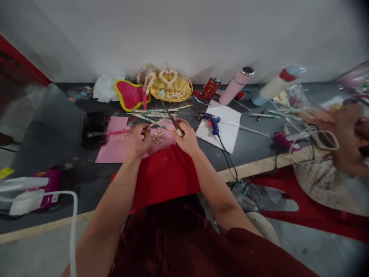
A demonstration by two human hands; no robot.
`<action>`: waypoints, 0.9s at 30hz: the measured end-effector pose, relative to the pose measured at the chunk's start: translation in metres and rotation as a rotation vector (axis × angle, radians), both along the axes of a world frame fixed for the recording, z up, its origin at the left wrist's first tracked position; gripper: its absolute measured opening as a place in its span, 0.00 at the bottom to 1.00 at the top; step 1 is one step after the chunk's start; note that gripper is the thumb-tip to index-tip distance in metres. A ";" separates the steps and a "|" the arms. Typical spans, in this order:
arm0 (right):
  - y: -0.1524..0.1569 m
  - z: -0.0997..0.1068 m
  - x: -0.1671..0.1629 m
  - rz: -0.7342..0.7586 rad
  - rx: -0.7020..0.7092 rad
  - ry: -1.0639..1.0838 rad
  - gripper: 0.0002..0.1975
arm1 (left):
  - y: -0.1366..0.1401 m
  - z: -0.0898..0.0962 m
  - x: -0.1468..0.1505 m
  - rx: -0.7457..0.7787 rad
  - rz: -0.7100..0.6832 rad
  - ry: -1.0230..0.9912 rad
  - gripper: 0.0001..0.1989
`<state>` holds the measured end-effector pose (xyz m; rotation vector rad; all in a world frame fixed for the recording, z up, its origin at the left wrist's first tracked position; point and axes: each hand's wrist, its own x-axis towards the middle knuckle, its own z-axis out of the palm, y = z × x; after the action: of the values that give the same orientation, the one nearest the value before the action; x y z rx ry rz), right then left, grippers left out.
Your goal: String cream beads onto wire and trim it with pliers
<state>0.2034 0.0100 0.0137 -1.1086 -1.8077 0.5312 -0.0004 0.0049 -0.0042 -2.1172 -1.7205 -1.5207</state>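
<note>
My right hand (pixel 186 135) is closed around the pale handle of a knife (pixel 169 114), its narrow dark blade pointing up and away. To the left, my left hand (pixel 137 139) pinches the end of a thin pale paper stick (pixel 158 124) that runs toward the knife. Under both hands lies a pink sheet (pixel 111 148). On it, between them, is a small heap of short cut pieces (pixel 158 136). Several long printed paper sticks (pixel 155 112) lie just beyond. A red cloth (pixel 165 177) covers the near edge below my wrists.
A yellow basket (pixel 184 96) with beaded hearts stands by the wall. A blue glue gun (pixel 212 122) rests on a white sheet (pixel 232 140), its cord over the table edge. A phone (pixel 93 130) lies left. A can (pixel 211 87) and bottle (pixel 236 85) stand behind. Another person's arm (pixel 347 134) is at right.
</note>
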 end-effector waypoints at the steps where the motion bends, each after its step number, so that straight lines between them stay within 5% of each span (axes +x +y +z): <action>1: -0.001 0.000 -0.001 0.026 0.012 -0.038 0.04 | 0.000 -0.001 0.000 -0.006 0.012 -0.014 0.08; 13: -0.008 -0.015 -0.006 0.029 -0.029 -0.397 0.05 | 0.001 -0.001 -0.004 -0.015 0.112 -0.249 0.10; 27: -0.012 -0.009 -0.006 -0.118 0.086 -0.398 0.06 | 0.001 0.000 0.003 -0.087 0.059 -0.282 0.08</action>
<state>0.1975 -0.0015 0.0047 -1.3205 -2.0638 0.1657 0.0026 0.0056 -0.0047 -1.9452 -1.9484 -1.8344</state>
